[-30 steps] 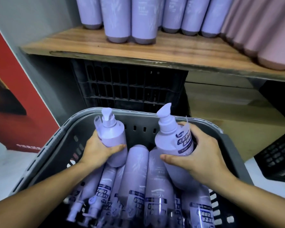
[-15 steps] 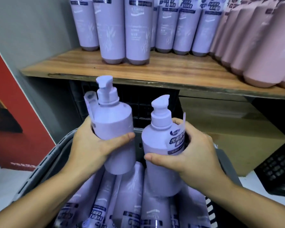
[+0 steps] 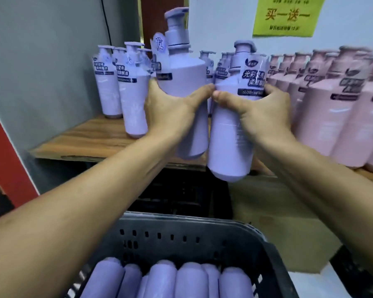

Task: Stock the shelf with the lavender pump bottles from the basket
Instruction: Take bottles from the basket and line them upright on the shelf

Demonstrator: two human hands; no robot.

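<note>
Because each bottle is to stand upright, the left hand (image 3: 172, 112) grips the left bottle (image 3: 181, 69) mid-body and the right hand (image 3: 265, 112) grips the right bottle (image 3: 226, 147) likewise. Both pumps point toward 12 o'clock, and both bottles are airborne at the front edge of the shelf (image 3: 91, 136). The stocked lavender row (image 3: 108, 89) stands at 10 o'clock. The basket (image 3: 170, 244) at 6 o'clock holds more.

The shelf (image 3: 88, 138) shows bare wood along its front left, ahead of the standing lavender bottles (image 3: 108, 87); the grey wall (image 3: 41, 72) closes that side. Pink bottles (image 3: 323, 117) crowd the right up to the front edge. The middle seems partly free, though the left bottle (image 3: 181, 76) in the left hand (image 3: 170, 110) and the right bottle (image 3: 226, 151) in the right hand (image 3: 265, 112) hide it.
</note>
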